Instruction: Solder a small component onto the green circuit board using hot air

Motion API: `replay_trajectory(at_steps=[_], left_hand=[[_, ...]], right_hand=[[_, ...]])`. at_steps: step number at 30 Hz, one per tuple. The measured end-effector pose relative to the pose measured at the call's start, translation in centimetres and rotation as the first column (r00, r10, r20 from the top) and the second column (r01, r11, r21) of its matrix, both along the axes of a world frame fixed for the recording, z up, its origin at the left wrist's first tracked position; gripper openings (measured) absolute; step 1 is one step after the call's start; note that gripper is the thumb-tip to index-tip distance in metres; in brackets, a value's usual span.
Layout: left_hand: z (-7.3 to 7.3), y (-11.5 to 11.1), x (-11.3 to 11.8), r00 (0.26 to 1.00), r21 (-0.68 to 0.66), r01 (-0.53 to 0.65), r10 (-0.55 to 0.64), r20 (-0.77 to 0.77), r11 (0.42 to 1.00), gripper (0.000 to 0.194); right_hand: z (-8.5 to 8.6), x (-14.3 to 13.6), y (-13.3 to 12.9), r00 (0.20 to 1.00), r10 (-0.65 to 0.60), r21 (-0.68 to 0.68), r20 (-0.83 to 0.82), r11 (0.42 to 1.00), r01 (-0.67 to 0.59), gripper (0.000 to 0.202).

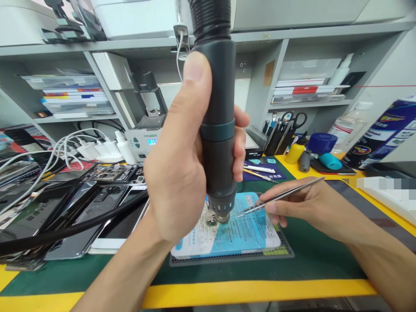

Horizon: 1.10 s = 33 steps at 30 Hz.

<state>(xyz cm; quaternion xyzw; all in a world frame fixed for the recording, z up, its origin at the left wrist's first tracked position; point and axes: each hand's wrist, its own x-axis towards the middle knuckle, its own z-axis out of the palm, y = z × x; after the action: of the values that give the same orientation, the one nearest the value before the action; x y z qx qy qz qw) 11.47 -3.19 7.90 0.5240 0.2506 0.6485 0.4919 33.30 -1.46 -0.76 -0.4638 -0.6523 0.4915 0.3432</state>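
Observation:
My left hand (178, 160) is wrapped round the black handle of a hot air gun (221, 95), thumb along its side. The gun is upright, nozzle down, just above a small circuit board (211, 218), part of which the nozzle hides. That board lies on a blue and white printed plate (250, 234). On the right, my right hand (292, 203) pinches a pair of metal tweezers (279, 197), their tips pointing left close to the nozzle. Whether the tips touch anything is too small to tell.
Several phones (107, 212) lie at the left, crossed by a black hose (74, 225). Behind stands a hot air station (143, 141) with a lit display. A spray can (380, 134), bottles and a tool holder (281, 134) stand at the back right, below grey shelves (260, 39).

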Motion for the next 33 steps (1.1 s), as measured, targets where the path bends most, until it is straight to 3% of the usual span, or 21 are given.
replay_trajectory(at_steps=[6, 12, 18, 23, 29, 33], left_hand=[[-0.54, 0.06, 0.05, 0.999, 0.016, 0.033, -0.033, -0.007, 0.999, 0.058], [-0.63, 0.42, 0.85, 0.999, 0.011, -0.051, 0.051, 0.000, 0.999, 0.062], [-0.81, 0.58, 0.40, 0.997, 0.051, -0.003, 0.007, -0.075, 0.999, 0.054], [-0.63, 0.32, 0.43, 0.997, 0.062, -0.068, 0.070, -0.028, 0.996, 0.061], [-0.29, 0.56, -0.11, 0.998, -0.001, 0.056, -0.056, -0.036, 0.998, 0.065], [-0.07, 0.65, 0.18, 0.998, -0.004, 0.056, -0.056, -0.010, 0.998, 0.067]], right_hand=[[-0.02, 0.34, 0.00, 1.000, 0.000, -0.002, 0.014, 1.000, 0.000, 0.026], [0.00, 0.03, -0.02, 1.000, -0.017, 0.019, 0.011, 1.000, 0.017, 0.023], [-0.15, 0.06, -0.03, 1.000, -0.011, 0.023, 0.018, 1.000, 0.011, 0.020], [0.00, 0.08, -0.10, 0.999, -0.018, 0.021, 0.042, 1.000, 0.017, 0.026], [0.04, -0.09, -0.10, 0.999, -0.019, 0.021, 0.033, 1.000, 0.018, 0.027], [0.02, -0.07, -0.07, 0.999, -0.030, 0.016, 0.028, 0.999, 0.030, 0.026]])
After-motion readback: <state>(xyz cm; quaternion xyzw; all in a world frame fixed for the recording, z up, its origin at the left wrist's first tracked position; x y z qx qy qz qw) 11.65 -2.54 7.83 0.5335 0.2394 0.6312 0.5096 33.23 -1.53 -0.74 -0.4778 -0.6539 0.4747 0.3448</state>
